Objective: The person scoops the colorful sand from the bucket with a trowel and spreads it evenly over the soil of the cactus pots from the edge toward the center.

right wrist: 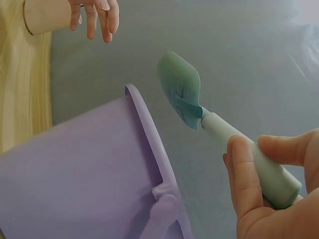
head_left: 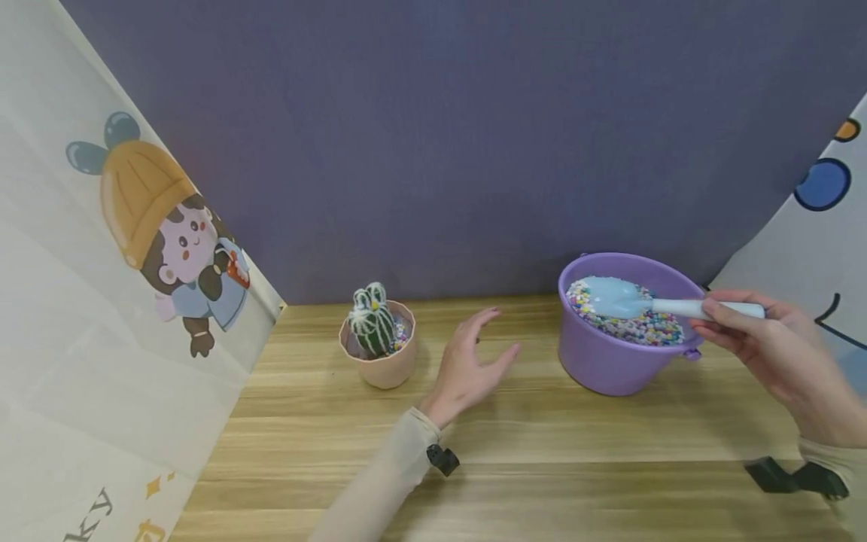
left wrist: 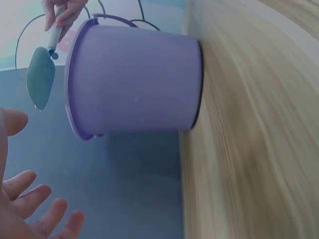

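My right hand point(head_left: 779, 342) grips the white handle of a light blue trowel point(head_left: 612, 297). The trowel's blade hovers above the rim of a purple bucket point(head_left: 609, 369), seen from the side in both wrist views. Small multicoloured beads point(head_left: 650, 329) fill much of the bucket; whether any lie on the blade is hard to tell. Between bucket and flowerpot, my left hand point(head_left: 467, 373) is held over the table with its fingers spread, touching nothing. Left of it stands a pinkish flowerpot point(head_left: 386, 370) holding a green and white cactus point(head_left: 372, 324) and some beads.
The wooden table point(head_left: 542, 474) meets a dark blue-grey panel point(head_left: 440, 150) behind the pot and bucket. A white side panel with a cartoon figure point(head_left: 196, 241) rises at the left, and another printed panel point(head_left: 822, 184) stands at the right.
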Demonstrator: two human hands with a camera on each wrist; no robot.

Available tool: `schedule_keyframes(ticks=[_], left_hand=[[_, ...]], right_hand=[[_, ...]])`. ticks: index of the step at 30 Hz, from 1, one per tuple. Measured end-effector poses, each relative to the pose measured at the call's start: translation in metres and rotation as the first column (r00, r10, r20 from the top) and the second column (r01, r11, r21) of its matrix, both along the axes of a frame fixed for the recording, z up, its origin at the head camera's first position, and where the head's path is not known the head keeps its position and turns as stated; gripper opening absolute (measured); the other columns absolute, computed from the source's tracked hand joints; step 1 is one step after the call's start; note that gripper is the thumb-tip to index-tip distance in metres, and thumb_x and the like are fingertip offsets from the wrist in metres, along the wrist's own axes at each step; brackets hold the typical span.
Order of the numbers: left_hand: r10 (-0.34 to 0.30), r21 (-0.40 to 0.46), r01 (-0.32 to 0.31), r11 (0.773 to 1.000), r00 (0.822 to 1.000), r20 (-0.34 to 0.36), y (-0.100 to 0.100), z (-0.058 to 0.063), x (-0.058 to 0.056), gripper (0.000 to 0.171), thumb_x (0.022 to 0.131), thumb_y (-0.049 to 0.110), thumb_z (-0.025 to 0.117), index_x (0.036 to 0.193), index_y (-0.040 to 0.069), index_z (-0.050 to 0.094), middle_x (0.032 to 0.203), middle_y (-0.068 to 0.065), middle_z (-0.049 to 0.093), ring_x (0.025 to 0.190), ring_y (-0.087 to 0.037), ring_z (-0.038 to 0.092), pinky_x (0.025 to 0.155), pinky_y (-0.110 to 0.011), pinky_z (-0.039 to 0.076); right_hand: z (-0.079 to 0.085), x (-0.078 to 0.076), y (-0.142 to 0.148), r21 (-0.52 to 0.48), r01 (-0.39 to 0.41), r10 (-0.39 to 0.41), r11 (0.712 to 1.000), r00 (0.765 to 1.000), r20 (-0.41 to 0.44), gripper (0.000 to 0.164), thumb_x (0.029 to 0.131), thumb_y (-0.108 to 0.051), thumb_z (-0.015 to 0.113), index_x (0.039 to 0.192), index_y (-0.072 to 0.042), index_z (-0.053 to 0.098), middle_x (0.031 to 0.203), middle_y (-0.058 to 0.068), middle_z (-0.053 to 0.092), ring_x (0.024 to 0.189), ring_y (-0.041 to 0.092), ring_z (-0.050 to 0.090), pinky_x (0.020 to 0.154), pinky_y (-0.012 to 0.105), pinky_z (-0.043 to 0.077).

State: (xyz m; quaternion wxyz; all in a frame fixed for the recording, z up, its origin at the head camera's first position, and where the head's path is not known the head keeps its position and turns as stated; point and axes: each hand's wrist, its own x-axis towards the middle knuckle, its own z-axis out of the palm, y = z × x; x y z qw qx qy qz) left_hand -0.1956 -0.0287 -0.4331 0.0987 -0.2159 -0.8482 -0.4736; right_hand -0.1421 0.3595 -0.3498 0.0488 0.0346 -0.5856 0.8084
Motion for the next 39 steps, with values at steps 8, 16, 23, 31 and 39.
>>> schedule_keyframes(ticks=[8, 16, 23, 31, 39], left_hand=[[0.025, 0.038, -0.024, 0.999, 0.999, -0.038, -0.02, -0.007, 0.003, 0.061, 0.095, 0.037, 0.077, 0.15, 0.017, 0.058, 0.159, -0.002, 0.057, 0.143, -0.025, 0.055, 0.113, -0.048, 0.052], [0.063, 0.032, -0.062, 0.998, 0.997, -0.032, -0.042, -0.009, 0.006, 0.061, 0.095, 0.035, 0.078, 0.15, 0.018, 0.057, 0.159, 0.001, 0.056, 0.144, -0.023, 0.055, 0.113, -0.045, 0.053], [0.102, 0.053, -0.094, 0.994, 0.979, -0.178, -0.058, -0.015, 0.007, 0.053, 0.092, 0.026, 0.081, 0.141, 0.013, 0.064, 0.148, -0.008, 0.066, 0.134, -0.027, 0.063, 0.102, -0.049, 0.059], [0.107, 0.154, -0.055, 0.986, 0.929, -0.355, -0.073, -0.018, 0.0, 0.036, 0.09, 0.011, 0.081, 0.125, 0.008, 0.073, 0.121, -0.01, 0.078, 0.109, -0.028, 0.072, 0.089, -0.035, 0.061], [0.127, 0.227, -0.005, 0.974, 0.838, -0.531, -0.095, -0.022, -0.004, 0.022, 0.084, -0.001, 0.08, 0.106, 0.001, 0.076, 0.097, -0.014, 0.079, 0.084, -0.028, 0.072, 0.072, -0.039, 0.062]], right_hand=[[-0.003, 0.001, -0.005, -0.005, -0.019, 0.019, 1.0, 1.0, -0.005, 0.027, 0.107, 0.006, 0.053, 0.106, -0.002, 0.079, 0.099, 0.005, 0.077, 0.083, 0.017, 0.08, 0.077, 0.025, 0.065], [-0.001, -0.001, -0.017, -0.032, -0.042, 0.042, 0.999, 0.999, -0.001, 0.028, 0.107, 0.008, 0.052, 0.106, -0.002, 0.079, 0.1, 0.006, 0.076, 0.085, 0.018, 0.081, 0.078, 0.025, 0.065], [-0.003, -0.001, -0.028, -0.093, -0.099, 0.1, 0.991, 0.995, 0.004, 0.031, 0.107, 0.01, 0.049, 0.106, 0.0, 0.078, 0.101, 0.009, 0.075, 0.085, 0.02, 0.081, 0.079, 0.027, 0.066], [-0.006, -0.006, -0.04, -0.125, -0.125, 0.123, 0.984, 0.992, -0.018, 0.031, 0.106, 0.012, 0.049, 0.109, 0.001, 0.078, 0.102, 0.011, 0.075, 0.085, 0.021, 0.081, 0.08, 0.028, 0.066], [-0.006, -0.009, -0.057, -0.108, -0.11, 0.11, 0.988, 0.994, -0.015, 0.028, 0.104, 0.011, 0.054, 0.106, -0.002, 0.078, 0.096, 0.01, 0.077, 0.081, 0.021, 0.082, 0.077, 0.027, 0.066]])
